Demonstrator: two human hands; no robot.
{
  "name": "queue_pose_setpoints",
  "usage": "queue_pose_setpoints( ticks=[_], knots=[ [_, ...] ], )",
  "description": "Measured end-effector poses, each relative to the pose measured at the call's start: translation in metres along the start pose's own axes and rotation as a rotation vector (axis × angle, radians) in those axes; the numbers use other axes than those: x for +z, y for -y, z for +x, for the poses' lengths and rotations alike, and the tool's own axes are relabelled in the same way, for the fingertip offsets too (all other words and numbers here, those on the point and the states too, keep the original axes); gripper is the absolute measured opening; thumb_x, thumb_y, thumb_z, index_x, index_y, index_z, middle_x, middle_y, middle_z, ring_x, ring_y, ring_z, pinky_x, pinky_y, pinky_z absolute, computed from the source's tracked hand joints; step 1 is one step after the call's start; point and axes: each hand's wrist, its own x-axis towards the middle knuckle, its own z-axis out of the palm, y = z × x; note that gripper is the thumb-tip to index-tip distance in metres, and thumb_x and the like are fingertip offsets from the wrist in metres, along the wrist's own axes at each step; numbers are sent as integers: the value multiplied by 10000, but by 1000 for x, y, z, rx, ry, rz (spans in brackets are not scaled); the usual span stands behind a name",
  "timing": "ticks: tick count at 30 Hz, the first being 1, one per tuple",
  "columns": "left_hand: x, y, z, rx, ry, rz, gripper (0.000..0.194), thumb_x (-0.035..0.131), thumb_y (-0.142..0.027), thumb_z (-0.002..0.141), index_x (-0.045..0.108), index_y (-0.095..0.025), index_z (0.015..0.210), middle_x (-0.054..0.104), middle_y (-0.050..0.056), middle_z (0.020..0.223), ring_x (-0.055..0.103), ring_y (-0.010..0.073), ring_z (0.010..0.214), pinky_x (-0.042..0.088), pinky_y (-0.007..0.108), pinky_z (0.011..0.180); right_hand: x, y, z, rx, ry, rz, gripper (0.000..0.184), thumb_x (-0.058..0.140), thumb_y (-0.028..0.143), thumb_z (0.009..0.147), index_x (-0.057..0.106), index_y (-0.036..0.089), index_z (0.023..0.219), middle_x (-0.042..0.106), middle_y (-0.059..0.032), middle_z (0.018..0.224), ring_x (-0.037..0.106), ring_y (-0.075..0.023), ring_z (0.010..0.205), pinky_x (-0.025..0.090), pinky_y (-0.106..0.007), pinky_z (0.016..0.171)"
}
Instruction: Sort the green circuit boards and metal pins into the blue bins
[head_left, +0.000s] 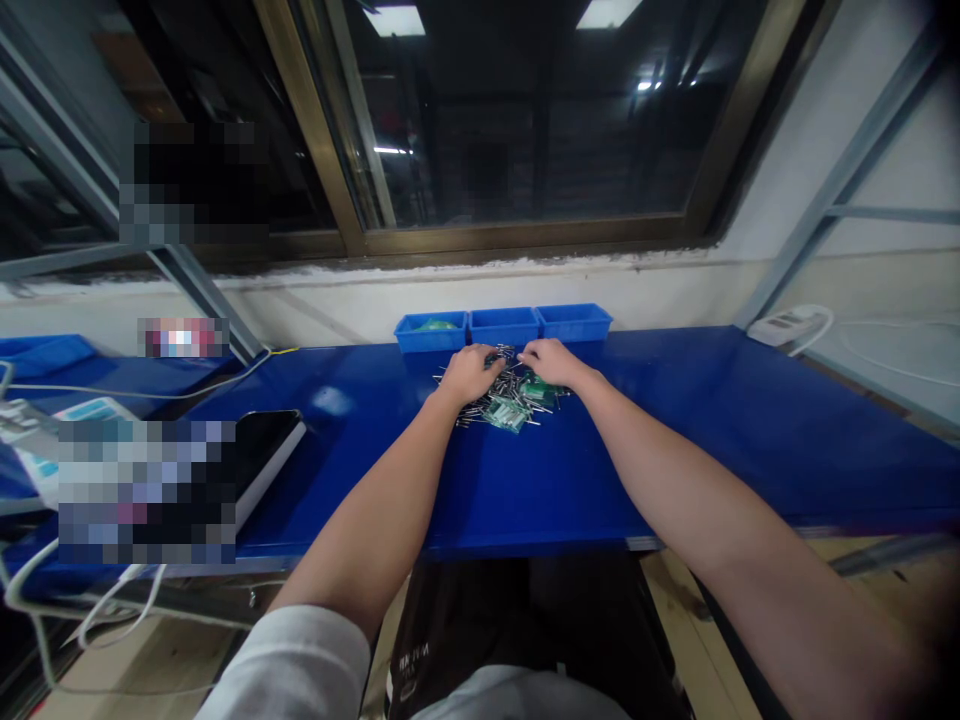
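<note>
A heap of thin metal rods (472,410), like long pins or screws, lies on the blue tabletop (525,490). Small clear green plastic packets (507,414) are mixed in with it. My left hand (471,374) rests at the left of the heap, fingers curled in with the thumb toward the middle; whatever they grip is too small to name. On the far right side of the heap, my right hand (551,362) has its fingertips pinched together over the rods. What is between them cannot be made out.
Behind the heap stand three blue bins (502,325) in a row against the wall; the left one contains something green. A partly blurred device with a dark screen (266,440) lies at the left among white cables (112,640). A power strip (786,326) is at the back right.
</note>
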Motion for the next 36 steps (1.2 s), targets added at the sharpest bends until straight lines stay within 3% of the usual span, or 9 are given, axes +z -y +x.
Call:
queue_pose_setpoints(
  ticks=[5,11,15,18,24,30,33,36],
  knots=[
    [-3,-4,-1,35,-41,-52,349,472,-380,858,622,-168,1091,653,71,1086,584,208,1014,442,312,899,-5,6,0,-26,-97,6,430,333,358,930,646,152,720,684,-80,739,605,-169,722,360,-252,692],
    [-8,-8,0,154,-26,-115,265,453,-325,877,667,-184,947,686,44,978,605,186,915,449,294,844,-8,16,-2,-75,-177,29,476,318,369,927,624,148,638,648,-64,640,563,-149,624,334,-260,643],
    [-8,-8,1,155,-33,-99,268,421,-288,893,663,-171,890,686,58,921,609,180,851,443,285,807,-8,17,-2,-64,-167,113,507,334,399,912,572,157,535,581,-41,525,526,-138,551,329,-266,611],
    [-7,-6,1,140,-39,-74,276,393,-263,900,647,-165,848,677,64,866,605,177,805,439,279,761,-6,16,-3,-43,-151,267,483,380,443,884,550,162,529,559,-23,495,517,-129,528,346,-261,599],
    [-5,-2,2,104,-41,-19,255,402,-232,883,634,-169,800,664,62,828,594,180,774,426,275,716,-6,14,-1,32,-122,836,293,587,454,731,600,161,736,631,-14,620,511,-109,522,366,-238,522],
    [-4,-2,2,114,-42,-35,289,390,-278,897,645,-172,815,662,60,833,594,177,790,435,277,736,-9,9,-2,66,-56,958,270,618,417,675,660,151,695,659,-37,672,511,-112,541,338,-241,489],
    [-3,-2,1,100,-73,-47,298,397,-333,899,651,-178,916,659,65,907,595,183,858,445,287,787,-8,5,-1,88,-140,933,269,601,411,681,667,150,692,661,-39,668,517,-120,545,363,-253,508],
    [-3,-3,1,58,-117,-51,310,427,-365,883,631,-180,1025,643,72,998,582,194,947,444,304,851,-8,-3,0,136,-342,781,242,583,379,691,669,153,677,655,-36,653,551,-147,592,412,-277,577]
  ],
)
